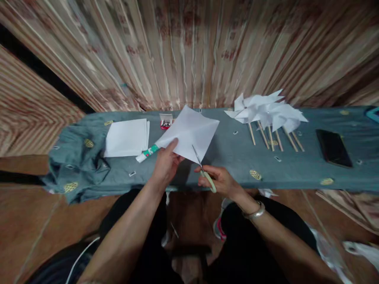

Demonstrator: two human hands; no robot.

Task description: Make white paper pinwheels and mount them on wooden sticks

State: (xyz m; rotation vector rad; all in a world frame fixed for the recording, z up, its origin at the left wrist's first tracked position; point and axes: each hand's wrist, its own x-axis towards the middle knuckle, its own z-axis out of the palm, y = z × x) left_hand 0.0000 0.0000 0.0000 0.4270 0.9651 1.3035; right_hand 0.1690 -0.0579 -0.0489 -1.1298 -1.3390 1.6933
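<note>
Paper point(189, 132), creased square, is pinched above the table point(296, 165) by the left hand point(166, 165); scissors point(204, 171), gripped by the right hand point(220, 182), are cutting one corner. Finished pinwheels point(266, 112) lie right; sheets point(127, 138) remain uncut.

Dim, warm indoor light is filling the view, coming from above and slightly ahead, and it is leaving the foreground floor and dark lap in murk. The white paper square point(189, 132) is catching the most light without blowing out. Soft shadows are falling toward the viewer under the hands. The wide lens is bending the curtain point(189, 51) and table edge strongly at the corners. Fine detail is smearing everywhere, with mild blur and compression noise showing.
</note>
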